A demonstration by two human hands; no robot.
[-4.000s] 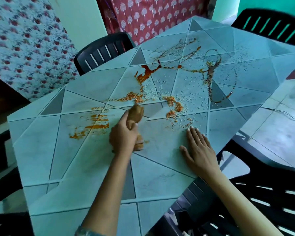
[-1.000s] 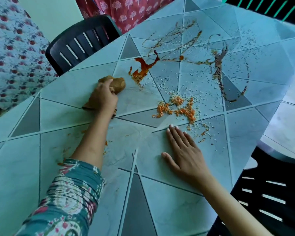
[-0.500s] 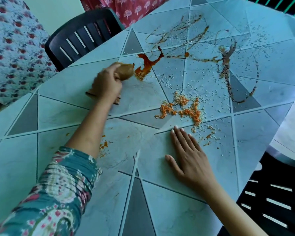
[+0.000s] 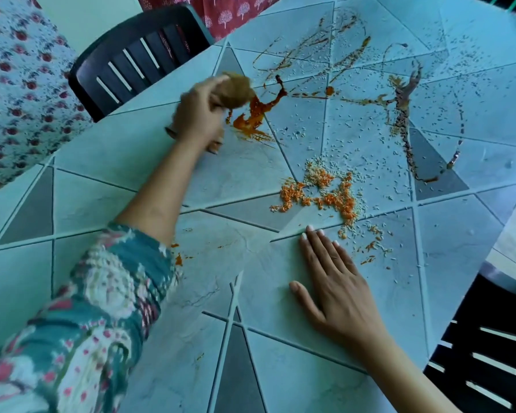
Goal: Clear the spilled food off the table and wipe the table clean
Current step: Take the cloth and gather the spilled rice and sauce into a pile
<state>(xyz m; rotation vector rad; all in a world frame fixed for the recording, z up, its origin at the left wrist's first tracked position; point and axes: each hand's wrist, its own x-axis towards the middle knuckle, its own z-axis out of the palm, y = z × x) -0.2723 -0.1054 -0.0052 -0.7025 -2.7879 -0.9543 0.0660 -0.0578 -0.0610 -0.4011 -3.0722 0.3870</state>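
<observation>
Clenching brown cloth (image 4: 236, 90), left hand (image 4: 198, 114) outstretched by sauce (image 4: 255, 116); right hand (image 4: 337, 289) flat, grip released

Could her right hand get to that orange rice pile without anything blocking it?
Probably yes. The right hand lies flat on the table, and the orange rice pile sits just beyond its fingers with only bare tabletop between.
</observation>
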